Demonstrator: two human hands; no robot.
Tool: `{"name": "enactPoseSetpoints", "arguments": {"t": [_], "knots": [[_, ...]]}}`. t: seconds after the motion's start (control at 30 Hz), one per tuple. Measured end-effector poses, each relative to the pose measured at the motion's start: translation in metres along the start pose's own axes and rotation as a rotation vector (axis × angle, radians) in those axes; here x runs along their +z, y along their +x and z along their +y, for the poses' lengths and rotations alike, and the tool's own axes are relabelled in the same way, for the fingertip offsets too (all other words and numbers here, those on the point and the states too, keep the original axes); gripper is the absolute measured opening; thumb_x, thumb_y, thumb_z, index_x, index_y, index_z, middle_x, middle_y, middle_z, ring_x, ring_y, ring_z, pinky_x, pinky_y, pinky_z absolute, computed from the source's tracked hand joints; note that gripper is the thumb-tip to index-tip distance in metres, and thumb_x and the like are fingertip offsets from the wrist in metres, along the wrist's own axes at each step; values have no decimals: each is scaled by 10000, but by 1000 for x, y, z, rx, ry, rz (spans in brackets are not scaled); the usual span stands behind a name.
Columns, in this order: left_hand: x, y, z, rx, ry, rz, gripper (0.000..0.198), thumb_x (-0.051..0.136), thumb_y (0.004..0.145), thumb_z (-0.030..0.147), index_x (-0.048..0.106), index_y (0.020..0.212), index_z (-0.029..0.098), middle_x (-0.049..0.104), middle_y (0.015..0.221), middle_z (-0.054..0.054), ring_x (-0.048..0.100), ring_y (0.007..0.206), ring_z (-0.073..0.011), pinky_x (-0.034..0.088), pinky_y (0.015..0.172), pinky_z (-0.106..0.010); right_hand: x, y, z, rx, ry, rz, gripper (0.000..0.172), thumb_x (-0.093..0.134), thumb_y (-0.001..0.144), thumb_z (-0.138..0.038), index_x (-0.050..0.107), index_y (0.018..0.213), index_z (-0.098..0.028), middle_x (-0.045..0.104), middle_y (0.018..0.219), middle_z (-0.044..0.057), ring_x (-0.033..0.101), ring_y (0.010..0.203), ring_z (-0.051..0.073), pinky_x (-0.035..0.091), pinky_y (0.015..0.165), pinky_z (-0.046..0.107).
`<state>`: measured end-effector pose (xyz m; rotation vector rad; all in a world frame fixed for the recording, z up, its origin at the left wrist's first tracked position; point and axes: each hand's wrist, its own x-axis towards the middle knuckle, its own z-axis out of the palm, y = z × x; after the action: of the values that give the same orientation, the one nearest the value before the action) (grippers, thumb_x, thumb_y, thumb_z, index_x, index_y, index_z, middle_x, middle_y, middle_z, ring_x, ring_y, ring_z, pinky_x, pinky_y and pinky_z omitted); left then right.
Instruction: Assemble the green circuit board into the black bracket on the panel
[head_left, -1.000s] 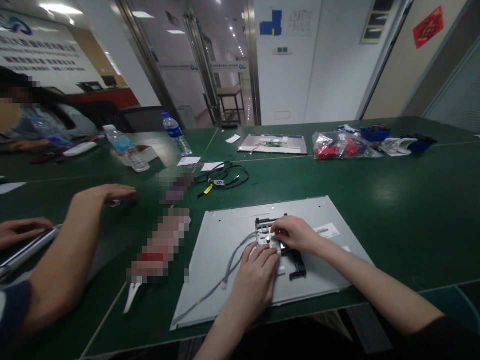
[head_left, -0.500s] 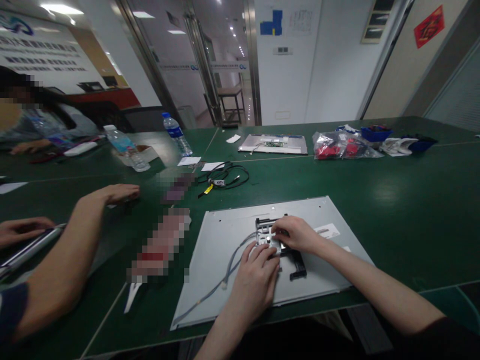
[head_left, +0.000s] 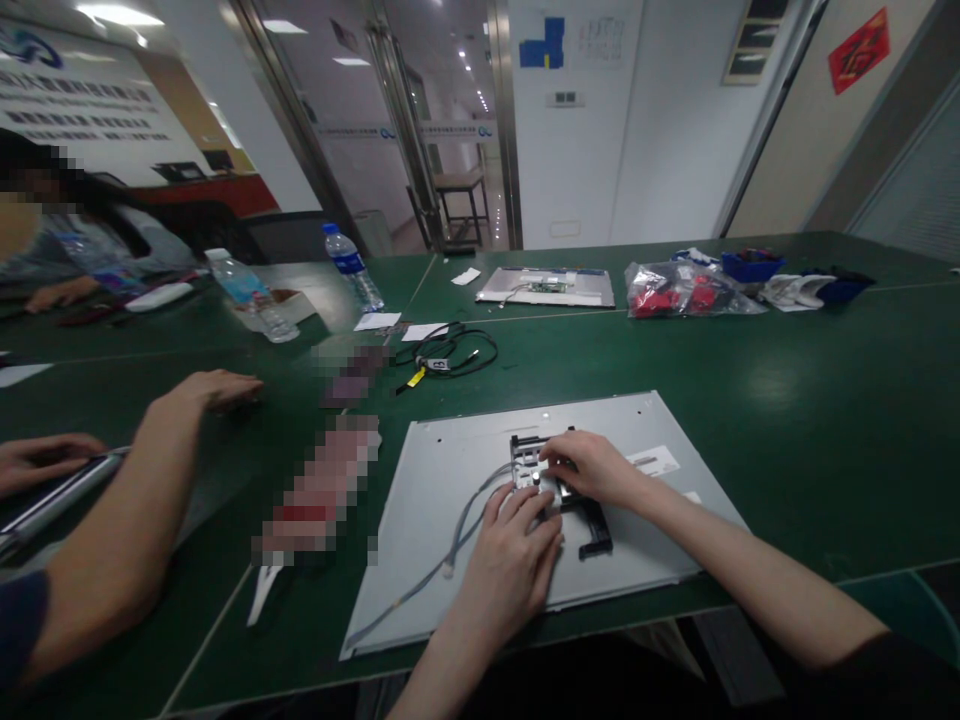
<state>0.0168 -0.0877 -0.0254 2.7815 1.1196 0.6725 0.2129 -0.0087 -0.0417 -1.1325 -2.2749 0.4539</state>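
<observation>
Black bracket (head_left: 595,524): mid-panel, lying on the pale panel (head_left: 420,500) | right hand (head_left: 589,468): fingers bunched over its far side, grip hidden, can't tell if pinching | left hand (head_left: 521,548): fingers spread at its near side, can't tell if holding | grey cable (head_left: 450,562): trailing left | green surface (head_left: 750,420): beneath, coiled black cable (head_left: 436,366) beyond

Near the centre, the right hand (head_left: 589,468) hides part of the black bracket (head_left: 595,528), and what its fingertips touch cannot be made out; the left hand (head_left: 520,543) covers some of the panel (head_left: 420,500). Left of centre, coarse blocks mask a red thing (head_left: 319,485) and a purple thing (head_left: 354,380). A co-worker's sleeve (head_left: 22,615) is cut off by the left edge; the item (head_left: 244,403) under that person's hand (head_left: 221,388) is too blurred to name.
</observation>
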Motion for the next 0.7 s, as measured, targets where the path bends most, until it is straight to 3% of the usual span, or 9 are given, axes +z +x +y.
{"name": "enactPoseSetpoints", "arguments": {"t": [0.7], "knots": [[2,0,0,-60,-40,-53,270,526,914,221,577,1178,199,639,1212,-71,537,1187,-264,327,1122,-527,1,0,1,4,4,-2,166,653,867,-136,632,1015,-207,690,894,28,611,821,170,430,752,265]]}}
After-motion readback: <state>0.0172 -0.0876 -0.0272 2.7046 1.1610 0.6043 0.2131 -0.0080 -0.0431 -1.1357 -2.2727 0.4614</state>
